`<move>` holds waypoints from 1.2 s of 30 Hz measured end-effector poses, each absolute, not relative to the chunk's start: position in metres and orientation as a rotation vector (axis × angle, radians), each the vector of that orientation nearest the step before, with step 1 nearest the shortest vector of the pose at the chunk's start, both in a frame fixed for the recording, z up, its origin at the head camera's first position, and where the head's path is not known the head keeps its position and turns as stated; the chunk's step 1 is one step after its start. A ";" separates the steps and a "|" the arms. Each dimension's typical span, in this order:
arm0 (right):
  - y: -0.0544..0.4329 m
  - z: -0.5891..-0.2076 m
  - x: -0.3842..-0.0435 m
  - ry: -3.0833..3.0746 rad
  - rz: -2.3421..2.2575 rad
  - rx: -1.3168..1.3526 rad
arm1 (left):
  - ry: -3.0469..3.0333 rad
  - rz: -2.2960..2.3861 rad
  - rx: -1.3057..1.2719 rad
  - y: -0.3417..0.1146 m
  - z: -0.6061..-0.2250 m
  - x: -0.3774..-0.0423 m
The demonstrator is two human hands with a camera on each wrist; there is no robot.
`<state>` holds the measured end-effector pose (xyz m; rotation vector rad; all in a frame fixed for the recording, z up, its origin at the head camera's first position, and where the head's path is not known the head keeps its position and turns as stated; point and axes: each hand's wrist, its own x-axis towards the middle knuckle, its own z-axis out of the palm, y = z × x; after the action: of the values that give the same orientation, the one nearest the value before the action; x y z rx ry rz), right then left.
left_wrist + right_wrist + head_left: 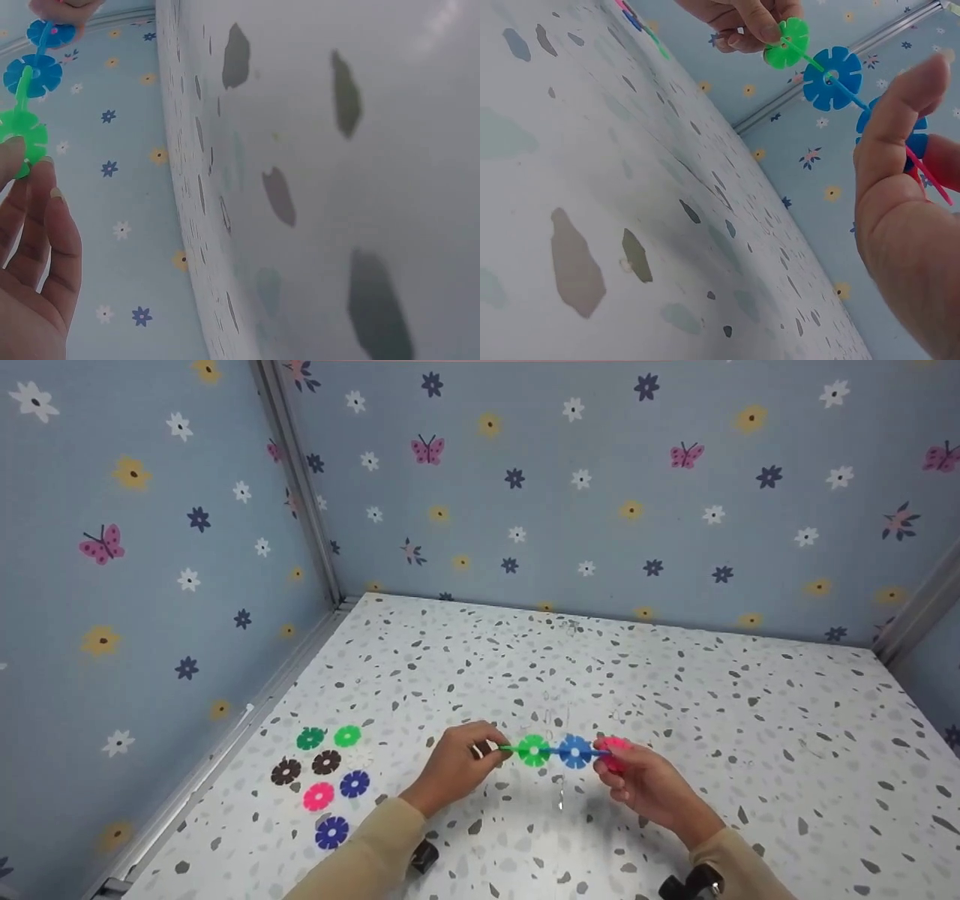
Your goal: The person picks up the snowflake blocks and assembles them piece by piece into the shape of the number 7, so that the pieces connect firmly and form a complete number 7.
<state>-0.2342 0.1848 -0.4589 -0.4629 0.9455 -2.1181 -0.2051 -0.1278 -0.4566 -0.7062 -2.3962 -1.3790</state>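
Flowered blue panels [547, 510] rise behind the speckled white bench [750, 720], and from my remote seat I watch a chain of slotted discs [568, 757] held roughly level between two hands, off the bench surface. On the left hand [459, 757], the grip is drawn to a thumb-and-finger pinch on the green end disc [28, 127]. On the right hand [656, 787], it is curled about the pink end disc [615, 743]; whether the adjoining blue disc takes pressure too, I cannot tell.

My main worry is the joints: discs meet at right angles, apparently held by slots alone, so an uneven pull or twist could pop the middle apart. Pushing the ends together might bow it. Fingers mask the pink joint, so I could miss a slip there. Near the left sleeve [375, 840] lies a loose dark blue disc [328, 840]; a careless forearm might sweep it away.
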 end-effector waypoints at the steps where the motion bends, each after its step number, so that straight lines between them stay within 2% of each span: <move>1: 0.185 -0.459 -0.234 0.952 -2.118 -0.454 | -2.400 -1.381 -0.704 -0.128 -0.457 -0.205; 27: 0.182 -0.460 -0.233 0.989 -2.116 -0.430 | -2.437 -1.351 -0.680 -0.130 -0.457 -0.204; 36: 0.179 -0.459 -0.235 1.171 -2.056 -0.478 | -2.412 -1.374 -0.685 -0.134 -0.457 -0.204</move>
<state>-0.2349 0.1786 -0.4590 -0.4782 1.1708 -2.0563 -0.2037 -0.1336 -0.4568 -0.6853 -2.4118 -1.3745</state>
